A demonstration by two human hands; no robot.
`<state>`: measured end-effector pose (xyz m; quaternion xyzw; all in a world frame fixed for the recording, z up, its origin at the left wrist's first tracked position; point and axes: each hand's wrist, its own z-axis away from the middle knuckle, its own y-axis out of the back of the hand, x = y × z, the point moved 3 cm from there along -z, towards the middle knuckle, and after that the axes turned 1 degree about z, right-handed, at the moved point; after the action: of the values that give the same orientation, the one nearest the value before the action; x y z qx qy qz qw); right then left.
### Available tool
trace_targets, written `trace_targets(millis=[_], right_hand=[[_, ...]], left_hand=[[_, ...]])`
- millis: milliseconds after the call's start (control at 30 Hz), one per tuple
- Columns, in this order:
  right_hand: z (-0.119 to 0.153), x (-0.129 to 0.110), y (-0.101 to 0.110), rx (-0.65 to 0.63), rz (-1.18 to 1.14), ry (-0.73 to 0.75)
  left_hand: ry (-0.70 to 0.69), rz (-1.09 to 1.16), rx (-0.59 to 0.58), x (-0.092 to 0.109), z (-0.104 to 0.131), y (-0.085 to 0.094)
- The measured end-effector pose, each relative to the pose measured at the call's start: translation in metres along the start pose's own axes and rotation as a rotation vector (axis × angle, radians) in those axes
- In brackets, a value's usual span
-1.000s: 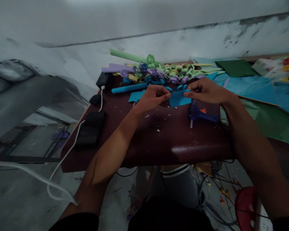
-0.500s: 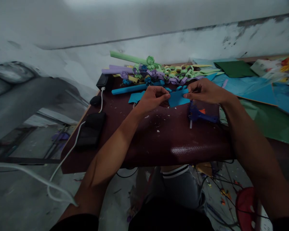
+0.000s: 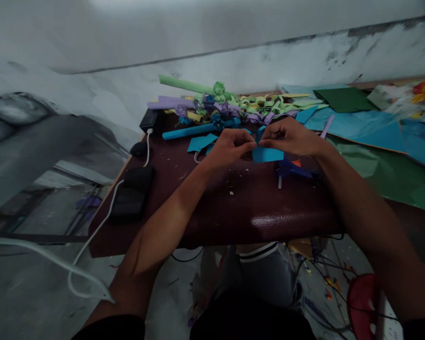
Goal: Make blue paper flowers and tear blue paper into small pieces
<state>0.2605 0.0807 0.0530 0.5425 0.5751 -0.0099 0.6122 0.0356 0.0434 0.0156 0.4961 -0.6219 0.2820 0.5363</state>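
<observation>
A small piece of blue paper (image 3: 268, 155) is pinched at its upper left edge between my two hands, over the maroon table. My left hand (image 3: 234, 146) has thumb and forefinger closed on that edge. Close beside it, my right hand (image 3: 286, 137) pinches the same edge, its fingertips almost touching the left ones. Just below the right hand lies a dark blue glue gun (image 3: 293, 168), partly hidden by the paper. More cut blue paper (image 3: 201, 142) lies left of my left hand. Behind the hands is a rolled blue paper stick (image 3: 189, 132) with a blue paper flower (image 3: 217, 122).
Green and purple paper strips and flowers (image 3: 258, 106) are heaped along the wall. Blue sheets (image 3: 364, 134) and green sheets (image 3: 403, 182) cover the right side. A black power bank (image 3: 132, 192) with a white cable (image 3: 109, 212) lies left. Paper scraps dot the maroon table (image 3: 230, 212).
My right hand has moved left, from the paper's right corner to beside my left fingertips. The paper now hangs with its right end free. My left hand shifted slightly right.
</observation>
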Motion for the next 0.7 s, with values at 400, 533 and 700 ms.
trace_targets(millis=[400, 533, 700], right_hand=[[0.015, 0.02, 0.042, 0.132, -0.058, -0.103], [0.008, 0.014, 0.031, 0.22, 0.051, 0.032], [-0.007, 0.004, -0.006, 0.074, 0.139, 0.175]], left_hand=[[-0.006, 0.038, 0.088, -0.006, -0.001, 0.016], [-0.023, -0.014, 0.071, -0.012, -0.004, 0.013], [-0.045, -0.039, 0.051, -0.01, -0.006, 0.001]])
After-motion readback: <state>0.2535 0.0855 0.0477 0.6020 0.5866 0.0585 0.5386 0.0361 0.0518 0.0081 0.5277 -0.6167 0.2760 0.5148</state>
